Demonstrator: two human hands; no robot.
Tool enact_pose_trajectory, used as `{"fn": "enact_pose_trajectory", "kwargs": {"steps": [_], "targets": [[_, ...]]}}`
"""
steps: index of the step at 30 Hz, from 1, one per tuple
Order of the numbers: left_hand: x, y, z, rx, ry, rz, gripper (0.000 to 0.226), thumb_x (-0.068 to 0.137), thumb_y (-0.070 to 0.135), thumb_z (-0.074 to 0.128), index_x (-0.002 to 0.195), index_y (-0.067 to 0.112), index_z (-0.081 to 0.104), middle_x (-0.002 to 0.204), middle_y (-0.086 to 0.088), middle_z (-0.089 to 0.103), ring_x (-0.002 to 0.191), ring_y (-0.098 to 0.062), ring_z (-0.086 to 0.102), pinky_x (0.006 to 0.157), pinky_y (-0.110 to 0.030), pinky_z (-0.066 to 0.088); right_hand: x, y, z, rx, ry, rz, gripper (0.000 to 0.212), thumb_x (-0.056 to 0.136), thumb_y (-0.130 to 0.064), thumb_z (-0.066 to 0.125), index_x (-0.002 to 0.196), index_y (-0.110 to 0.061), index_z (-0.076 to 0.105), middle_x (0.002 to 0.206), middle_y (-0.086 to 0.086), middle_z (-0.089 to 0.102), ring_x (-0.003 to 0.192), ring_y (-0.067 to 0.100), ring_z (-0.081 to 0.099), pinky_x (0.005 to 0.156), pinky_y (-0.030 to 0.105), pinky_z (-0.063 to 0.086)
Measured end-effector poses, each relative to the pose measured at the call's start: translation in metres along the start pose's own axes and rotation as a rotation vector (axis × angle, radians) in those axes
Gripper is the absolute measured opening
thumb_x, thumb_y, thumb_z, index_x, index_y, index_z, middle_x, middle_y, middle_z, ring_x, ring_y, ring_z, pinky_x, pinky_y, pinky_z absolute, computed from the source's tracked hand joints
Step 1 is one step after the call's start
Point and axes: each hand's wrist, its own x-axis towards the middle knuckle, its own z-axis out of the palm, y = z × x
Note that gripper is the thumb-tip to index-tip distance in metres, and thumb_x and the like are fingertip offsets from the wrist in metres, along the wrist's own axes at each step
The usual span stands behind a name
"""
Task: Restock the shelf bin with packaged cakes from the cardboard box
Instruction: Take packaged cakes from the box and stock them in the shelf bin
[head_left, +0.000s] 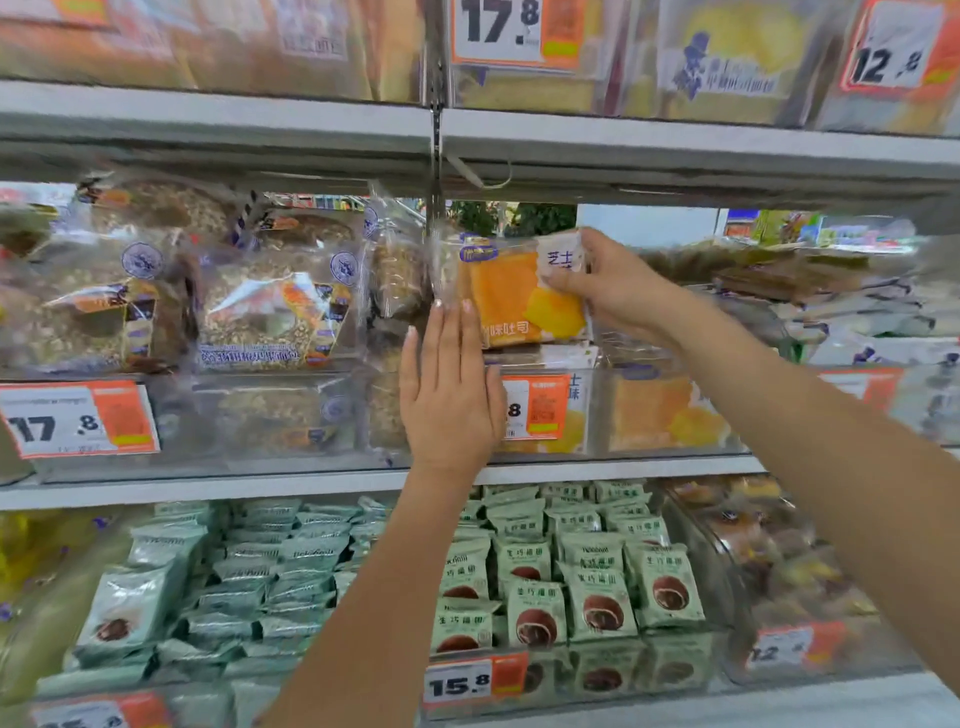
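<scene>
The middle shelf (613, 470) ran across the whole view and served as the landmark for everything else. On it, at its centre, stood the clear shelf bin (597, 447), its front wall carrying an orange price tag (537, 408) and showing orange packaged cakes stacked inside. To the left of that bin, on the same shelf, lay large clear bags of seeded ring bread (260, 306) behind another orange tag reading 17.8 (78, 418). Below the shelf, a lower bin held many pale green cake packets (597, 587) printed with a dark round cake, fronted by a tag reading 15.8 (470, 683). Above the shelf, the upper level carried blurred bags of bread and tags reading 17.8 (514, 31) and 12.8 (901, 47). At the top of the shelf bin, one packaged cake (514, 301), orange with a yellow patch and a white corner label, was raised upright above the stack. The right hand (608, 283) reached in from the right, its grip closed on the packet's upper right corner, thumb over the white label. The left hand (449, 392) came up from below, its grip released: fingers straight and together, laid flat against the bin's front, fingertips touching the packet's lower left edge.
</scene>
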Motion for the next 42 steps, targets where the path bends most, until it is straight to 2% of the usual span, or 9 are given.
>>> {"fn": "enact_pose_trajectory", "kwargs": {"steps": [4, 14, 20, 24, 29, 32, 35, 38, 42], "targets": [[-0.001, -0.002, 0.001, -0.003, 0.009, 0.007, 0.057, 0.098, 0.031, 0.018, 0.14, 0.002, 0.044, 0.144, -0.012, 0.045, 0.138, -0.023, 0.035, 0.119, -0.04, 0.012, -0.001, 0.017, 0.016, -0.011, 0.12, -0.042, 0.053, 0.088, -0.021, 0.065, 0.133, -0.013, 0.039, 0.106, -0.006, 0.06, 0.097, 0.01, 0.059, 0.086, 0.029, 0.051], [0.0, -0.001, 0.0, 0.02, -0.005, 0.01, 0.056, 0.098, 0.03, 0.018, 0.139, 0.003, 0.044, 0.143, -0.013, 0.046, 0.137, -0.026, 0.038, 0.117, -0.039, 0.013, -0.012, 0.01, 0.037, -0.039, 0.34, -0.012, 0.042, 0.095, -0.02, 0.055, 0.133, -0.018, 0.037, 0.102, -0.011, 0.052, 0.1, 0.014, 0.056, 0.092, 0.037, 0.051], [0.0, -0.001, -0.003, 0.003, -0.048, 0.006, 0.057, 0.099, 0.031, 0.015, 0.139, 0.002, 0.043, 0.144, -0.016, 0.044, 0.137, -0.028, 0.037, 0.118, -0.038, 0.01, -0.02, 0.015, 0.038, -0.358, 0.332, 0.037, 0.048, 0.095, -0.034, 0.052, 0.133, -0.01, 0.035, 0.128, 0.011, 0.053, 0.115, 0.026, 0.052, 0.085, 0.03, 0.041], [-0.001, 0.001, -0.01, 0.008, -0.091, -0.001, 0.056, 0.101, 0.03, 0.013, 0.143, -0.002, 0.033, 0.148, -0.019, 0.037, 0.138, -0.031, 0.034, 0.118, -0.038, 0.005, -0.045, 0.012, 0.039, -0.432, 0.507, 0.017, 0.05, 0.095, -0.035, 0.051, 0.133, -0.008, 0.035, 0.133, 0.015, 0.041, 0.124, 0.029, 0.038, 0.097, 0.037, 0.036], [-0.04, 0.005, -0.035, -0.07, 0.055, 0.179, 0.046, 0.098, 0.019, 0.034, 0.141, 0.001, 0.038, 0.144, -0.018, 0.043, 0.135, -0.036, 0.038, 0.116, -0.046, 0.019, -0.109, 0.024, 0.053, -0.483, 0.682, -0.258, 0.031, 0.095, -0.026, 0.048, 0.122, -0.012, 0.045, 0.117, 0.008, 0.048, 0.109, 0.021, 0.041, 0.09, 0.033, 0.037], [-0.087, 0.018, -0.053, -0.226, 0.066, 0.302, 0.041, 0.087, 0.013, 0.046, 0.128, 0.007, 0.05, 0.125, -0.017, 0.059, 0.119, -0.033, 0.049, 0.102, -0.045, 0.037, -0.165, 0.055, 0.08, -0.539, 0.696, -0.355, 0.021, 0.093, -0.017, 0.05, 0.112, -0.008, 0.051, 0.108, 0.007, 0.052, 0.102, 0.018, 0.039, 0.092, 0.036, 0.033], [-0.153, 0.029, -0.068, -0.298, -0.123, 0.36, 0.026, 0.081, 0.016, 0.048, 0.107, 0.01, 0.051, 0.105, -0.012, 0.06, 0.094, -0.029, 0.052, 0.075, -0.037, 0.04, -0.237, 0.109, 0.112, -0.572, 0.58, -0.289, 0.022, 0.089, -0.008, 0.055, 0.11, -0.011, 0.051, 0.109, 0.006, 0.052, 0.104, 0.016, 0.04, 0.091, 0.029, 0.034], [-0.239, 0.035, -0.08, -0.348, -0.507, 0.354, 0.026, 0.078, 0.02, 0.045, 0.103, 0.012, 0.049, 0.096, -0.009, 0.062, 0.082, -0.027, 0.061, 0.058, -0.033, 0.046, -0.312, 0.179, 0.144, -0.671, 0.354, -0.067, 0.025, 0.085, -0.012, 0.054, 0.11, -0.013, 0.052, 0.109, 0.007, 0.055, 0.104, 0.019, 0.044, 0.091, 0.03, 0.037], [-0.344, 0.034, -0.09, -0.301, -1.234, 0.117, 0.042, 0.091, 0.017, 0.044, 0.132, 0.012, 0.04, 0.132, -0.007, 0.043, 0.119, -0.027, 0.047, 0.081, -0.038, 0.048, -0.39, 0.254, 0.173, -0.75, -0.041, 0.344, 0.034, 0.09, -0.017, 0.052, 0.124, -0.018, 0.049, 0.12, 0.005, 0.053, 0.113, 0.024, 0.047, 0.094, 0.037, 0.042]]}}
